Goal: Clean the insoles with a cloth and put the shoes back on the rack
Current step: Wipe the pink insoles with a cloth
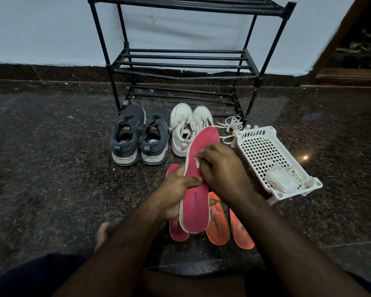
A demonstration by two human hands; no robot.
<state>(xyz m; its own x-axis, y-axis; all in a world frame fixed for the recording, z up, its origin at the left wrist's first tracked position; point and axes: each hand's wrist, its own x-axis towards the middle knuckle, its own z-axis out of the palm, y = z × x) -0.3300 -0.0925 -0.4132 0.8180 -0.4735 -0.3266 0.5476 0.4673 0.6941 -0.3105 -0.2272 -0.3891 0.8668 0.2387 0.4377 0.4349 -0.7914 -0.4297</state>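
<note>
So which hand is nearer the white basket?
Right. The right hand wipes the pink insole just beside the white basket; the left hand grips the insole's far edge.

My left hand gripped a pink insole while my right hand pressed a white cloth against it.

Two pairs of lace-up shoes are sitting before the black metal rack (its shelves bare), the white perforated plastic basket lying right, flat foam insoles nearest.
</note>
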